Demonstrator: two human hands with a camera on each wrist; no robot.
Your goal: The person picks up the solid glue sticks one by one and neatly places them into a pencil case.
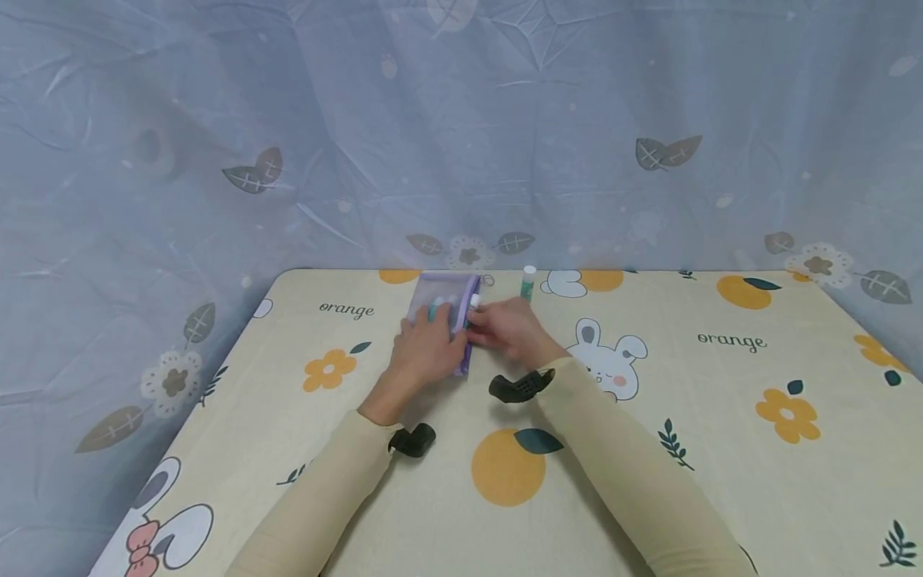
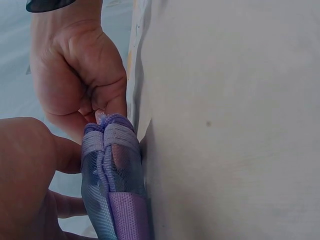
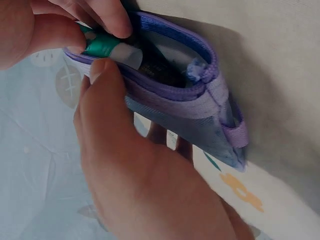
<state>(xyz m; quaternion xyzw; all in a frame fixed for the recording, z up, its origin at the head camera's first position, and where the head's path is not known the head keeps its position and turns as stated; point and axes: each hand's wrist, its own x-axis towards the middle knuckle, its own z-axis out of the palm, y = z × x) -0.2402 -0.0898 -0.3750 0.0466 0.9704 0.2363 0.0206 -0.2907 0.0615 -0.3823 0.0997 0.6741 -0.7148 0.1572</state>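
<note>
A purple-edged mesh zip pouch (image 1: 425,290) lies on the table, its mouth facing right. My left hand (image 1: 425,349) rests over it and grips it, thumb at the rim of the opening (image 3: 172,92). Between the thumb and fingers of my right hand (image 1: 513,327) is a green tube with a white end, like a glue stick (image 3: 100,45); its white end points into the pouch. A dark printed item (image 3: 159,72) shows inside, and teal shapes (image 1: 436,308) show through the mesh. In the left wrist view, the pouch's end (image 2: 112,175) stands beside the left fingers.
Another green tube with a white cap (image 1: 528,282) stands upright near the table's back edge, just beyond the right hand. A small ring (image 1: 488,280) lies by the pouch's far corner. A patterned cloth (image 1: 642,473) covers the table, and a grey-blue curtain (image 1: 461,136) hangs behind.
</note>
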